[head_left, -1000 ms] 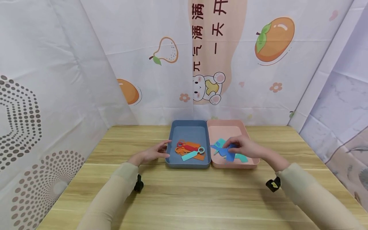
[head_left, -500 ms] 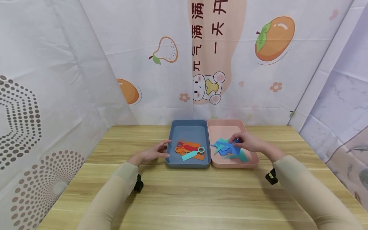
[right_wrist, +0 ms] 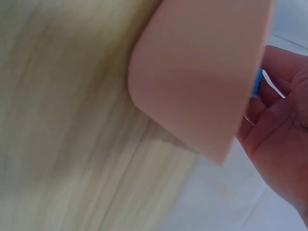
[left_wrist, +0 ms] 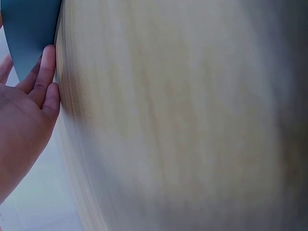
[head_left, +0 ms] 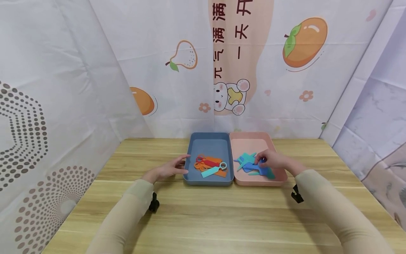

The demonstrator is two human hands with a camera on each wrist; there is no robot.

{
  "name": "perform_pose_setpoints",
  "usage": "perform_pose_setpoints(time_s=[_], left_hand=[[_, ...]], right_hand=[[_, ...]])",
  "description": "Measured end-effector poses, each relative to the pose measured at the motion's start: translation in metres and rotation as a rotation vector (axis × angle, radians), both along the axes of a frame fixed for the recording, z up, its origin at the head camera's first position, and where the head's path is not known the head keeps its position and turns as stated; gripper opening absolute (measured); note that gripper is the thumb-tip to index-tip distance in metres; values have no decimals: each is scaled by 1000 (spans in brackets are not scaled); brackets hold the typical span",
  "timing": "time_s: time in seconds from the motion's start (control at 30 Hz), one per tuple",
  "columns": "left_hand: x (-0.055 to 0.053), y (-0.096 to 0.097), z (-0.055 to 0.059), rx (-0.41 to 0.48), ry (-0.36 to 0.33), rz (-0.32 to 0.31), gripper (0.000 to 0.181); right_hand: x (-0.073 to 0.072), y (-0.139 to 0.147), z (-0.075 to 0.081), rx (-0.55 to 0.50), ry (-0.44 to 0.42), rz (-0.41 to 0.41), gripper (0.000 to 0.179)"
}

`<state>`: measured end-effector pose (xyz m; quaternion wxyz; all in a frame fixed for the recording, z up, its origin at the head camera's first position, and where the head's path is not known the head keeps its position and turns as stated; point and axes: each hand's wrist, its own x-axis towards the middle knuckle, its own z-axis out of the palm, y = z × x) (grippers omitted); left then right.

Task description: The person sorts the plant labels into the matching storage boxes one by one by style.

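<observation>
In the head view my right hand (head_left: 272, 158) is over the pink tray (head_left: 250, 137), its thumb and fingers pinching a flat blue piece (head_left: 262, 170). A sliver of blue (right_wrist: 258, 83) shows between the fingers in the right wrist view, where the tray's wall hides the rest. Flat turquoise pieces (head_left: 246, 159) lie overlapping other blue ones in that tray. My left hand (head_left: 169, 168) rests against the left side of the blue-grey tray (head_left: 209, 136), fingers extended and slightly spread. Inside are flat orange pieces (head_left: 221, 173), a red ring-ended piece (head_left: 210, 162) and a turquoise ring-ended piece (head_left: 210, 172).
The two trays stand side by side near the back of the wooden table (head_left: 219, 218). A printed white curtain (head_left: 158, 77) hangs behind them and along the sides. Each wrist carries a small black device.
My right hand has shifted the blue piece rightward and towards the near right part of the pink tray, uncovering turquoise pieces on the left. The left hand has stayed in place.
</observation>
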<state>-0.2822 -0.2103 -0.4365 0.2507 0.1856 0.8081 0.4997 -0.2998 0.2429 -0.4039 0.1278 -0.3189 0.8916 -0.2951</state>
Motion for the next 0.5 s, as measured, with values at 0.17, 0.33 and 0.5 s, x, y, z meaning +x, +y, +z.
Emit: perform_pose_setpoints(time_s=[0.17, 0.33, 0.5], left_hand=[[1, 1, 2, -4, 6, -1, 73], [1, 1, 1, -9, 4, 4, 73], [0, 1, 0, -12, 1, -1, 73]], right_hand=[[-1, -2, -3, 41, -17, -58, 7], [-3, -2, -8, 6, 0, -71, 10], [-2, 2, -8, -88, 71, -42, 13]])
